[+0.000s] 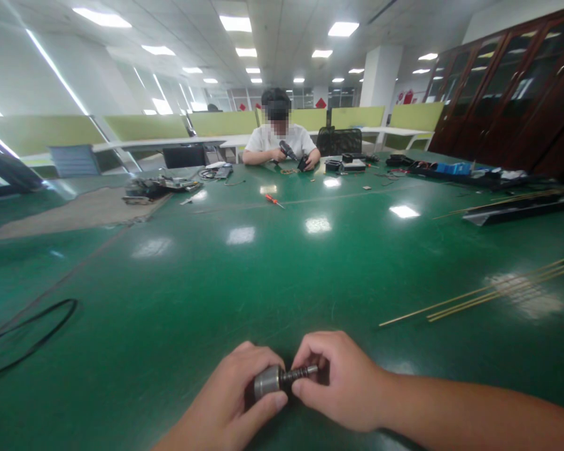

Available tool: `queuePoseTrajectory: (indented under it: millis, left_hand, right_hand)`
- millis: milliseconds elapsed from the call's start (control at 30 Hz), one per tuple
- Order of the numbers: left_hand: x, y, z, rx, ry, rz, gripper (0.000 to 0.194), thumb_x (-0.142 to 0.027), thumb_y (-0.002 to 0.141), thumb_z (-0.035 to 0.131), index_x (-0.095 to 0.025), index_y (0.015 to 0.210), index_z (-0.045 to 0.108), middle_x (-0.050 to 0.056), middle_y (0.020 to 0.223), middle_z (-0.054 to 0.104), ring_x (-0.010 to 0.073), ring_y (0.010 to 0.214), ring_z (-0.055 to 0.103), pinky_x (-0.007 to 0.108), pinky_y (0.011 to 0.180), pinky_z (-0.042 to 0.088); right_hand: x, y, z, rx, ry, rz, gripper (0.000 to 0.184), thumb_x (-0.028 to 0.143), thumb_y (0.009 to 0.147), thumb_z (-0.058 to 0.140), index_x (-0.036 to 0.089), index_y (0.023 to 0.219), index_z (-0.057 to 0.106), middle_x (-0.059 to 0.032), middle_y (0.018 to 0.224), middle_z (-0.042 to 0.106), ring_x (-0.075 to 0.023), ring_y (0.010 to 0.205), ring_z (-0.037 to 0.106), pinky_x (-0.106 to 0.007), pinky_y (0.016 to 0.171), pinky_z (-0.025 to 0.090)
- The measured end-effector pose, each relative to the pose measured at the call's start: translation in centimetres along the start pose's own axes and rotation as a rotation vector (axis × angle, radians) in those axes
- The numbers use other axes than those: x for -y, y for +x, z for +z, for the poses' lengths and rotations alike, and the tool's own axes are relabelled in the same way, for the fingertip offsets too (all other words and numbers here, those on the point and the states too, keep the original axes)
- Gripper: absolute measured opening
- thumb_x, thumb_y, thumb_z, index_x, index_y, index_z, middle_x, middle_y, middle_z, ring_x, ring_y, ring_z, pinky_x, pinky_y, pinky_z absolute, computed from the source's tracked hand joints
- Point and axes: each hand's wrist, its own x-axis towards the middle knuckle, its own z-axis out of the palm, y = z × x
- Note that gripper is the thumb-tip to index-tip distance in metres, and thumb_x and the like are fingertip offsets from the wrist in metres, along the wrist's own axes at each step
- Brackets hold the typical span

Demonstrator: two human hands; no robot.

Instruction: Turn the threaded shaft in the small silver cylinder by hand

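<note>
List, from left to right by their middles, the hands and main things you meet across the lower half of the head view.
Black cable → left hand → metal part with a ribbed shaft → right hand → thin brass-coloured rods.

This looks like an open-plan office serving partly as a workshop: lime-green partitions [145, 127], white desks [395, 131] and a mesh chair [348, 143] stand at the far side under ceiling light panels [235, 24], while a screwdriver [273, 200] and, on the right, thin brass-coloured rods [502, 291] lie across the green table [192, 282].
</note>
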Motion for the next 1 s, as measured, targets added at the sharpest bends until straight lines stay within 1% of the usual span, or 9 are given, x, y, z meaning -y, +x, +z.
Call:
queuePoseTrajectory:
  millis: [267, 533, 767, 1000]
  left_hand:
    - [-0.03, -0.06, -0.08, 0.011, -0.012, -0.008, 0.031, -0.052, 0.099, 0.053, -0.023, 0.099, 0.064, 0.001, 0.089, 0.063, 0.0211, 0.084, 0.053, 0.030, 0.075, 0.035]
    - [-0.09, -0.27, -0.17, 0.010, -0.026, -0.015, 0.030, -0.051, 0.098, 0.054, -0.023, 0.098, 0.064, 0.001, 0.088, 0.062, 0.0209, 0.084, 0.054, 0.030, 0.074, 0.036]
    - [0.48, -0.45, 0.05, -0.010, -0.023, -0.029, 0.031, -0.052, 0.098, 0.054, -0.023, 0.104, 0.065, 0.002, 0.092, 0.063, 0.0216, 0.087, 0.055, 0.030, 0.076, 0.037]
    - [0.46, -0.54, 0.08, -0.031, -0.031, -0.036, 0.033, -0.053, 0.097, 0.055, -0.023, 0.103, 0.066, 0.003, 0.091, 0.062, 0.0215, 0.086, 0.055, 0.030, 0.076, 0.038]
  right_hand:
    - [0.02, 0.01, -0.02, -0.007, 0.013, -0.001, 0.007, 0.016, 0.071, 0.072, 0.018, 0.077, 0.068, 0.0036, 0.066, 0.061, -0.0111, 0.059, 0.053, -0.022, 0.056, 0.038]
    - [0.17, 0.06, -0.02, 0.003, 0.048, 0.016, 0.007, 0.016, 0.072, 0.070, 0.018, 0.077, 0.066, 0.0032, 0.066, 0.061, -0.0113, 0.059, 0.053, -0.022, 0.057, 0.038]
    - [0.12, 0.08, -0.10, -0.005, 0.051, 0.015, 0.007, 0.017, 0.072, 0.071, 0.018, 0.077, 0.066, 0.0031, 0.066, 0.061, -0.0119, 0.060, 0.054, -0.023, 0.058, 0.040]
    - [-0.10, -0.03, 0.01, -0.004, 0.061, 0.012, 0.009, 0.019, 0.073, 0.073, 0.018, 0.080, 0.068, 0.0034, 0.067, 0.061, -0.0116, 0.060, 0.054, -0.023, 0.059, 0.040]
